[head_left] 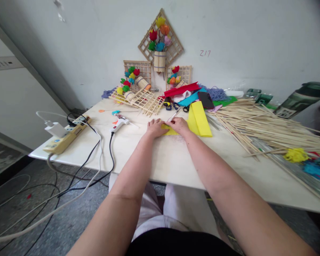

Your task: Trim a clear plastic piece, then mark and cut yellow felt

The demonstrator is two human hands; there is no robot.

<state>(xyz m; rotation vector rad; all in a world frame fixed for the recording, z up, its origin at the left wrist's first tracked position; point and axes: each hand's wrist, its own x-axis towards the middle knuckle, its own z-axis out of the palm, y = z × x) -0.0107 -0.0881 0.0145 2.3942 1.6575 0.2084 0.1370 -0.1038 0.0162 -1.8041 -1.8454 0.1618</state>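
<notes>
Firmly, the right hand (179,125) pinches a slim, white, pen-shaped tool (174,115), its lower end hard to make out. The left hand (155,128) rests with fingers spread on a bright yellow paper sheet (200,119), partly covered by both hands and folded over at right, on the pale tabletop (125,147). Beyond, red handwriting (205,53) on the whitish wall (242,39) reads "Z17" or "217".

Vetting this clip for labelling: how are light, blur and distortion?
In the head view: soft, fairly even light, faint shadows on the table; wide-angle stretch toward the edges, the bottle looking slanted; top-right corner dark; fine detail around left hand and right hand slightly soft.
</notes>
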